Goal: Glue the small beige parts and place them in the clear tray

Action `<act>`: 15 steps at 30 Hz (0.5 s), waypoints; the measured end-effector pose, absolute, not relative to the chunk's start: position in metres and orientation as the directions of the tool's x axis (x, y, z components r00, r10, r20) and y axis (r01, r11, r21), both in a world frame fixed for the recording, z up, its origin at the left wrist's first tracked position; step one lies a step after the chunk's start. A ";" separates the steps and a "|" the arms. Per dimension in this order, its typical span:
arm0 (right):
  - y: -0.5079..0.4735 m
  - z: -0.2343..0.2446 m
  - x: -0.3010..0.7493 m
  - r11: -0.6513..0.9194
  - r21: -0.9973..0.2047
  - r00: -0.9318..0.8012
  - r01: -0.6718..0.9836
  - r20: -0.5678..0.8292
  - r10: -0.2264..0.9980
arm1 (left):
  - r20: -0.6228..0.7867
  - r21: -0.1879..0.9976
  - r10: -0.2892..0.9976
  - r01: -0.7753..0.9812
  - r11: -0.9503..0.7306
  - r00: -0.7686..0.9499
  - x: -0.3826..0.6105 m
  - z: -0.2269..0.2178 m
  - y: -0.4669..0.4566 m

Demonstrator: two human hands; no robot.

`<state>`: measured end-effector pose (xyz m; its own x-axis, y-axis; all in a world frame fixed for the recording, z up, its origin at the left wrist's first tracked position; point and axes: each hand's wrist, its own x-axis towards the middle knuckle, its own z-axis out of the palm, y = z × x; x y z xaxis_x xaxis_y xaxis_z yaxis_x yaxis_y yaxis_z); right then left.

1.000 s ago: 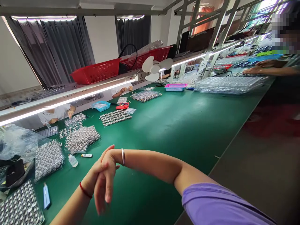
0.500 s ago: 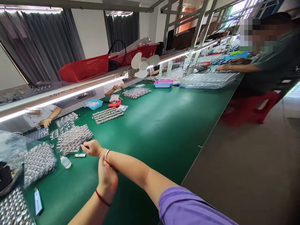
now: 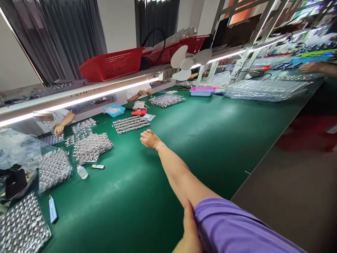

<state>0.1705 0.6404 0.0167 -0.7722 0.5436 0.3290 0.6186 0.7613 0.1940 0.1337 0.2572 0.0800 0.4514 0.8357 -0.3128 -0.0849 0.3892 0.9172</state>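
My right arm stretches out over the green table (image 3: 205, 137). My right hand (image 3: 149, 138) hovers just above the mat with its fingers loosely curled and nothing in them, and a thin silver bracelet (image 3: 161, 147) circles the wrist. The nearest thing is a tray of small metal parts (image 3: 130, 124), a little beyond the knuckles and not touched. My left hand (image 3: 188, 226) shows only in part at the bottom, clasped against my right upper arm at the edge of the purple sleeve (image 3: 237, 228).
More trays of metal parts (image 3: 91, 147) lie at the left, with a small bottle (image 3: 82, 172) and a blue tool (image 3: 52, 209). Red baskets (image 3: 113, 65) and a fan (image 3: 187, 63) sit on the lit shelf. Co-workers' hands (image 3: 58, 129) work opposite; clear trays (image 3: 263, 89) lie far right.
My left hand has slid from my right wrist up to the upper arm. My right arm has straightened and reached farther out across the table.
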 end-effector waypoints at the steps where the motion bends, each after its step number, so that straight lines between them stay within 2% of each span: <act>1: 0.643 0.017 0.175 0.754 0.231 -0.780 0.615 0.319 0.538 | -0.281 0.948 0.848 -0.008 0.318 0.449 0.130 0.085 0.260; 4: 0.643 0.014 0.178 0.759 0.321 -0.823 0.567 0.271 0.500 | -0.136 0.965 0.924 0.260 0.041 0.358 0.115 0.099 0.290; 7: 0.638 0.009 0.168 0.773 0.378 -0.861 0.509 0.225 0.456 | 0.059 0.873 0.979 0.466 -0.146 0.197 0.102 0.104 0.330; 11: 0.632 0.006 0.150 0.782 0.418 -0.886 0.462 0.192 0.421 | 0.048 0.844 0.986 0.521 -0.125 0.159 0.100 0.106 0.344; 15: 0.631 0.003 0.140 0.785 0.431 -0.894 0.445 0.168 0.415 | 0.075 0.826 0.956 0.520 -0.218 0.282 0.108 0.120 0.321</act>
